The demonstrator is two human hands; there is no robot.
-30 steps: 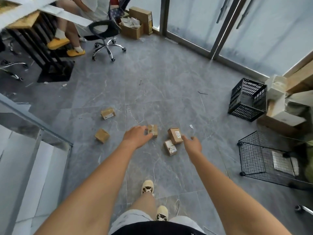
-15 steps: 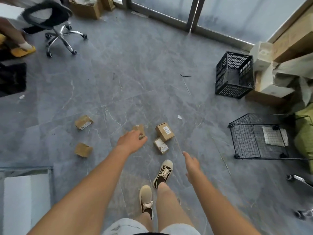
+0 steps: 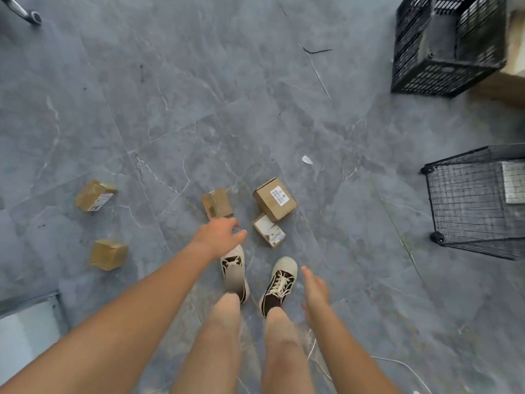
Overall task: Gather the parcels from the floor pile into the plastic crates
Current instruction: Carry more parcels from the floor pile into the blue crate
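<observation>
Several small cardboard parcels lie on the grey floor. One brown parcel (image 3: 217, 203) sits just beyond my left hand (image 3: 218, 236), whose fingers are stretched out and hold nothing. A labelled parcel (image 3: 275, 199) and a smaller white-topped parcel (image 3: 269, 230) lie to its right. Two more parcels (image 3: 94, 195) (image 3: 108, 253) lie apart at the left. My right hand (image 3: 314, 288) hangs open beside my right shoe, empty. A black plastic crate (image 3: 443, 52) stands at the upper right.
A black wire basket (image 3: 477, 206) on small feet stands at the right with a pale sheet inside. My two shoes (image 3: 255, 277) stand close behind the parcels. A chair caster (image 3: 34, 17) shows at the top left. A white cable (image 3: 397, 365) trails at the lower right.
I have stepped closer and the view has tilted down. My left hand has come short of the brown parcel; my right hand has dropped back beside my shoe.
</observation>
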